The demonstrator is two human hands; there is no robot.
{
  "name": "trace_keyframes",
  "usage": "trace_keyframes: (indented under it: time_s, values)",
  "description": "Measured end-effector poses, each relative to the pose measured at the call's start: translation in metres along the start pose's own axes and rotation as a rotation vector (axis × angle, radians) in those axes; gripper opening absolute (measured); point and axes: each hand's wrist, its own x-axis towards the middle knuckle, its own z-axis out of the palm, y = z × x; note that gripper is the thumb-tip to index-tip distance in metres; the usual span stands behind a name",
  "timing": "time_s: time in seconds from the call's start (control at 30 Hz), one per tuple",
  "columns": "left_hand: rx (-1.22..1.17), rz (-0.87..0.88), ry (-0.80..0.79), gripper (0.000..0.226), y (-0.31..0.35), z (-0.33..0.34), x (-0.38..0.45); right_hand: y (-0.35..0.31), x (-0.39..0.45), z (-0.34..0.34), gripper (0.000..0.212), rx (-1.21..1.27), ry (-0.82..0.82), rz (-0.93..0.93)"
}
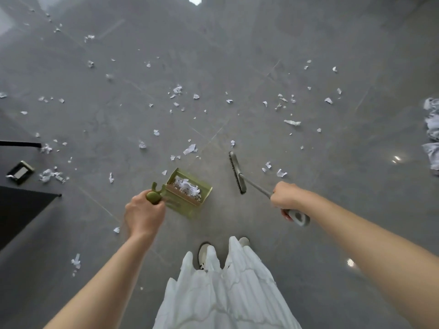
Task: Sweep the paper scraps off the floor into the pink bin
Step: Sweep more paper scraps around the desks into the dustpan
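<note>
White paper scraps (190,149) lie scattered over the grey tiled floor (237,55), most of them ahead of me and to the left. My left hand (144,213) is closed on the handle of a green dustpan (190,192), which holds a heap of scraps. My right hand (286,195) grips the grey handle of a broom (237,173); its brush head rests on the floor just right of the dustpan, apart from it. No pink bin is in view.
Black furniture (19,210) and a dark strap stand at the left edge, with a small dark rectangular object (20,172) on the floor beside them. Crumpled white cloth or paper (432,129) lies at the right edge. My white skirt and shoes (204,255) are below.
</note>
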Motion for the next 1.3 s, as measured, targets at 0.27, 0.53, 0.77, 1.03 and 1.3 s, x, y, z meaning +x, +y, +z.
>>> trace_keyframes:
  time_s: [0.27,0.53,0.77,1.03,1.3]
  values:
    - [0.049,0.068,-0.030,0.009,0.066,0.025,0.000,0.085,0.039,-0.026,0.022,0.370,0.041,0.160]
    - [0.081,0.121,-0.075,0.007,0.142,0.083,-0.002,0.175,0.085,-0.076,0.022,0.556,0.063,0.280]
    - [0.142,0.169,-0.127,0.008,0.195,0.127,0.001,0.211,0.120,-0.113,0.021,0.546,-0.008,0.318]
    - [0.208,0.194,-0.161,0.011,0.236,0.157,0.012,0.185,0.139,-0.130,0.015,0.510,-0.016,0.237]
    - [0.225,0.174,-0.195,0.010,0.254,0.159,0.031,0.130,0.124,-0.135,0.023,0.214,-0.081,0.059]
